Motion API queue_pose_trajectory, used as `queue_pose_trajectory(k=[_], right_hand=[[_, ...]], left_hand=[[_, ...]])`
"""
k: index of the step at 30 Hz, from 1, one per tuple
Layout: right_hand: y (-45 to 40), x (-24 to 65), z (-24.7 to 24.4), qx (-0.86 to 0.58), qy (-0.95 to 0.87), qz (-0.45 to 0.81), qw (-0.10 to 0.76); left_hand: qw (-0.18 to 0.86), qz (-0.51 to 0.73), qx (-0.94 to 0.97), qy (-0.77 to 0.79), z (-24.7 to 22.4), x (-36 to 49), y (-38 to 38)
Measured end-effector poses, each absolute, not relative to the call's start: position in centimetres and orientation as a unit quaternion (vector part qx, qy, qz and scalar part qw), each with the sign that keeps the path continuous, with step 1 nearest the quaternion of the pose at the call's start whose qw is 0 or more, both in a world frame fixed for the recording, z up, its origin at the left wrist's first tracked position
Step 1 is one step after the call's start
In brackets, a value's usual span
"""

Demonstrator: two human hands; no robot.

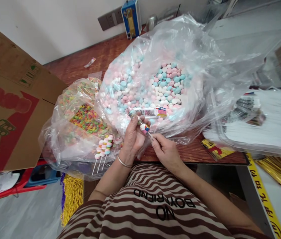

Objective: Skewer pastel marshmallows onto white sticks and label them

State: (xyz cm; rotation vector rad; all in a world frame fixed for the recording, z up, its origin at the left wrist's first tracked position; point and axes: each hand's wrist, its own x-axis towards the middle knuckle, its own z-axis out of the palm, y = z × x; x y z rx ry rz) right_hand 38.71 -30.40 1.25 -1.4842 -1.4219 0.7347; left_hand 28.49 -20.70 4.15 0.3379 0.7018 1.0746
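Observation:
My left hand (134, 134), with a bangle at the wrist, is closed around a small wrapped candy (144, 127) near the table's front edge. The fingers of my right hand (164, 149) pinch the white stick below that candy. Just beyond my left fingers, a printed clear wrapper (152, 113) lies on the large plastic bag (120, 69) of pink, blue and white candies. To the left, skewered candies (103, 146) with white sticks rest on a second bag (68, 139), which holds small multicoloured rings (89, 119).
A cardboard box (13, 99) stands at the left. White sticks (267, 119) fill a clear tray at the right, beside a yellow packet (216, 149) and gold ties (279, 171). A blue device (131, 18) is by the wall on the wooden table (78, 59).

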Motion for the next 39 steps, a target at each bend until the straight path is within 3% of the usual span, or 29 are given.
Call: queue_pose_trajectory(k=[3,7,12,19,22,26,33,39], right_hand=[[-30.4,38.4,1.4,-0.566,-0.520,0.424,0.479],[-29.4,37.7,1.1,-0.607,-0.501,0.349,0.508],[-29.0,38.0,0.9,-0.647,-0.514,0.284,0.486],[-29.6,38.3,0.9,-0.659,-0.533,0.272,0.455],[-29.6,38.2,0.7,-0.658,-0.532,0.274,0.457],[-29.6,38.0,0.6,-0.652,-0.528,0.280,0.466],[-29.4,38.3,0.5,-0.648,-0.493,0.309,0.492],[-30.1,38.7,1.3,-0.516,-0.437,0.519,0.523]], left_hand=[[0.771,0.513,0.191,0.326,4.1,28.7,-21.2],[0.765,0.483,0.243,0.351,3.1,30.0,-23.7],[0.731,0.450,0.333,0.389,2.2,29.3,-24.6],[0.428,0.401,0.633,0.505,2.0,26.8,-24.0],[0.372,0.376,0.674,0.516,2.0,26.6,-23.9],[0.389,0.398,0.664,0.499,2.3,26.5,-23.5],[0.526,0.400,0.583,0.472,2.3,26.5,-24.0],[0.698,0.512,0.306,0.396,4.1,26.5,-21.6]])
